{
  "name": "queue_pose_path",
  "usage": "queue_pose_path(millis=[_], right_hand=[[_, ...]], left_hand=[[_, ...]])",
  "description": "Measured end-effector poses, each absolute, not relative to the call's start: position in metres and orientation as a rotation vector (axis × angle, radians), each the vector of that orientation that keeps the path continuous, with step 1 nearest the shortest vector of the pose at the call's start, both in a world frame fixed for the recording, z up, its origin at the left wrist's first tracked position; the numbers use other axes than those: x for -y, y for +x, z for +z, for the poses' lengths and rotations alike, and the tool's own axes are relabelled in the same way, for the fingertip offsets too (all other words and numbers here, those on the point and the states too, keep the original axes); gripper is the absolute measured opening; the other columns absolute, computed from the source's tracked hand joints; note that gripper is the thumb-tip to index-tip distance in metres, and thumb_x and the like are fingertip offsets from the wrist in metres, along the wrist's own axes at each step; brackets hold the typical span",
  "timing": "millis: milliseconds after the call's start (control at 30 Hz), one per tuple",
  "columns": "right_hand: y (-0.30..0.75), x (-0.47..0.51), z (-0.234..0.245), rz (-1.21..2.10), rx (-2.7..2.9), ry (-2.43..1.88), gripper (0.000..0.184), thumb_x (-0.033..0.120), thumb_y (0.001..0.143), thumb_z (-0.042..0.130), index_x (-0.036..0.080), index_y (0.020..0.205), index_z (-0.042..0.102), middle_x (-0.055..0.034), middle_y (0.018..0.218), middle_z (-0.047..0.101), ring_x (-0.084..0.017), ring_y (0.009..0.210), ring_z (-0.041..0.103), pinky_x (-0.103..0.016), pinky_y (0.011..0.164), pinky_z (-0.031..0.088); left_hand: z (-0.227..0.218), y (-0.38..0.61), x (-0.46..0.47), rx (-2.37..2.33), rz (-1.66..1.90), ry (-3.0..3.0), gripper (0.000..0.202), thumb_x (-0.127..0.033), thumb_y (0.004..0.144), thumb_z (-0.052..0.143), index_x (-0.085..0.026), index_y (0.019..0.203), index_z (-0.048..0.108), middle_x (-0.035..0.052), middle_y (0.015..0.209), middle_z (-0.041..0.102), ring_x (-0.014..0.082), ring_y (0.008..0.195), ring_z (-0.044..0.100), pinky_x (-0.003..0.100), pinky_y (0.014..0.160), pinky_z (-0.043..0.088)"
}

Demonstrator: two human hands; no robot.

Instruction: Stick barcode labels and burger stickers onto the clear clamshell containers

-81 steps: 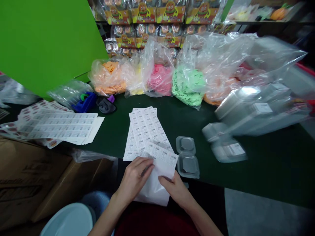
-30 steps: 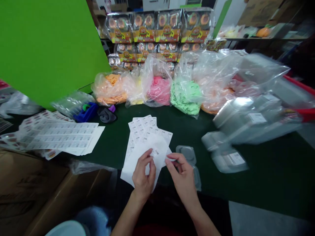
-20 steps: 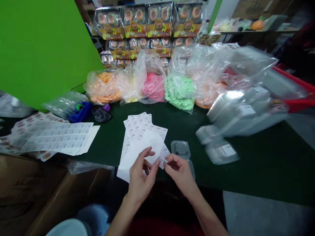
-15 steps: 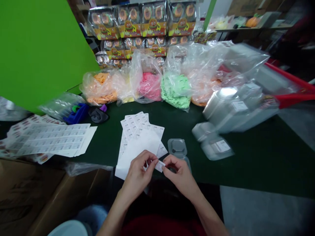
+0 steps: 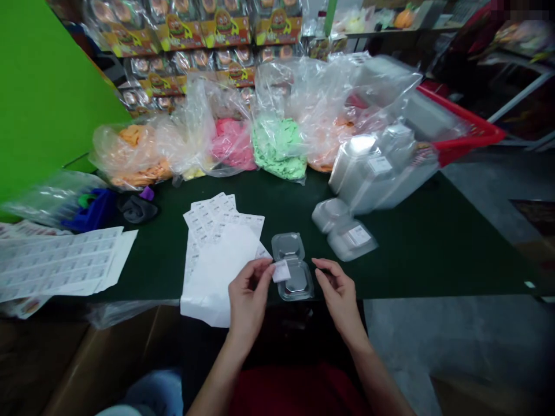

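Between the thumb and forefinger of my left hand [image 5: 250, 289] is a small white printed label [image 5: 281, 271]. The label hovers over or touches the near half of an open clear plastic clamshell box [image 5: 299, 284]; I cannot tell which. To the right of that box, my right hand [image 5: 338, 286] is held with thumb and fingers apart and nothing between them. Left of the box lies a fan of white label sheets [image 5: 225, 254], a blank white sheet on top and its near corner by my left wrist.
Another open clamshell [image 5: 350, 238] bearing a label lies to the right, before stacked clear boxes [image 5: 368, 170]. Bags of orange, pink [image 5: 233, 144] and green pieces [image 5: 281, 151] line the back. A blue tape dispenser [image 5: 89, 211] and more printed sheets [image 5: 60, 263] are at left.
My right hand has let go of the label and moved right, its fingers opening. The label stays in my left hand, now over the clamshell. The camera view has turned right.
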State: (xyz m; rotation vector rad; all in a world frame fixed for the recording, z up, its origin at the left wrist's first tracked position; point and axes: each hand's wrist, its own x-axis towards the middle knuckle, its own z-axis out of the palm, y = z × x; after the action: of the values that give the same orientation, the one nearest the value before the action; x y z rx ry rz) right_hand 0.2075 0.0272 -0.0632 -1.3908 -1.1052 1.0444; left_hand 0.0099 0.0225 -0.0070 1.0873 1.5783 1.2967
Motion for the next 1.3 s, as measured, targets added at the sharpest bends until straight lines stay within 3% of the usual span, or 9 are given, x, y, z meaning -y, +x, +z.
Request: queue_pose_path(millis=[100,200,500,667,867,1000,1067,1200,1300], right_hand=[[0.210,-0.027,-0.063,1.070,1.039,-1.399,0.027,0.044,0.095,0.070,0.023,0.110,0.079,-0.0098,0.117,0.078,-0.027,0.107,0.071,-0.043,0.098,0.054],[0.213,-0.027,-0.063,1.091,0.999,-1.391,0.025,0.043,0.094,0.071,0.023,0.107,0.079,-0.0095,0.115,0.078,-0.028,0.107,0.071,-0.043,0.098,0.054],[0.198,-0.023,-0.060,1.014,1.125,-1.394,0.017,0.035,0.094,0.071,0.026,0.106,0.078,-0.0077,0.115,0.073,-0.028,0.115,0.066,-0.047,0.106,0.050],[0.187,-0.019,-0.059,0.947,1.252,-1.469,0.021,0.033,0.090,0.077,0.029,0.111,0.078,-0.0090,0.123,0.069,-0.031,0.124,0.060,-0.052,0.111,0.046],[0.183,-0.019,-0.064,0.910,1.313,-1.476,0.021,0.035,0.092,0.074,0.029,0.112,0.078,-0.0088,0.122,0.070,-0.032,0.123,0.060,-0.053,0.111,0.045],[0.183,-0.021,-0.061,0.893,1.326,-1.483,0.019,0.035,0.091,0.074,0.028,0.109,0.077,-0.0092,0.119,0.072,-0.033,0.121,0.062,-0.055,0.110,0.045],[0.185,-0.019,-0.058,0.890,1.306,-1.493,0.019,0.037,0.094,0.070,0.027,0.110,0.077,-0.0102,0.119,0.072,-0.033,0.121,0.063,-0.055,0.111,0.046],[0.185,-0.010,-0.057,0.986,1.301,-1.486,0.035,0.042,0.101,0.064,0.028,0.132,0.070,-0.0124,0.143,0.065,-0.032,0.136,0.058,-0.055,0.117,0.045],[0.178,-0.004,-0.062,1.015,1.414,-1.484,0.061,0.041,0.093,0.075,0.031,0.151,0.058,-0.0126,0.159,0.053,-0.034,0.149,0.048,-0.058,0.122,0.041]], left_hand=[[-0.021,0.032,-0.023,-1.526,1.222,1.056,0.075,-0.034,0.092,0.076,-0.026,0.160,0.046,-0.0026,0.081,0.070,0.0152,0.075,0.067,0.026,0.076,0.053],[-0.030,0.041,-0.022,-1.532,1.176,1.066,0.084,-0.033,0.094,0.074,-0.028,0.167,0.033,-0.0030,0.083,0.070,0.0147,0.076,0.067,0.026,0.077,0.053],[-0.034,0.043,-0.017,-1.587,1.112,1.099,0.076,-0.032,0.095,0.072,-0.028,0.163,0.037,-0.0032,0.086,0.070,0.0148,0.076,0.066,0.028,0.078,0.052],[-0.039,0.041,-0.017,-1.613,1.092,1.249,0.070,-0.030,0.097,0.068,-0.025,0.161,0.039,-0.0026,0.087,0.069,0.0151,0.076,0.065,0.028,0.078,0.053],[-0.045,0.044,-0.017,-1.695,1.117,1.471,0.049,-0.028,0.100,0.064,-0.025,0.148,0.058,0.0018,0.102,0.062,0.0130,0.073,0.058,0.028,0.077,0.054],[-0.053,0.038,-0.016,-1.770,1.138,1.405,0.058,-0.032,0.097,0.070,-0.024,0.151,0.051,0.0023,0.107,0.057,0.0115,0.069,0.054,0.026,0.069,0.053],[-0.055,0.031,-0.014,-1.778,1.118,1.399,0.051,-0.036,0.101,0.065,-0.021,0.148,0.053,0.0026,0.104,0.058,0.0120,0.070,0.055,0.026,0.070,0.054],[-0.051,0.017,-0.008,-1.801,0.999,1.508,0.035,-0.039,0.109,0.051,-0.017,0.132,0.066,0.0086,0.109,0.063,0.0174,0.082,0.065,0.035,0.081,0.058],[-0.044,0.014,-0.008,-1.772,0.897,1.576,0.034,-0.036,0.110,0.046,-0.018,0.129,0.068,0.0121,0.118,0.066,0.0244,0.104,0.070,0.042,0.094,0.059]])
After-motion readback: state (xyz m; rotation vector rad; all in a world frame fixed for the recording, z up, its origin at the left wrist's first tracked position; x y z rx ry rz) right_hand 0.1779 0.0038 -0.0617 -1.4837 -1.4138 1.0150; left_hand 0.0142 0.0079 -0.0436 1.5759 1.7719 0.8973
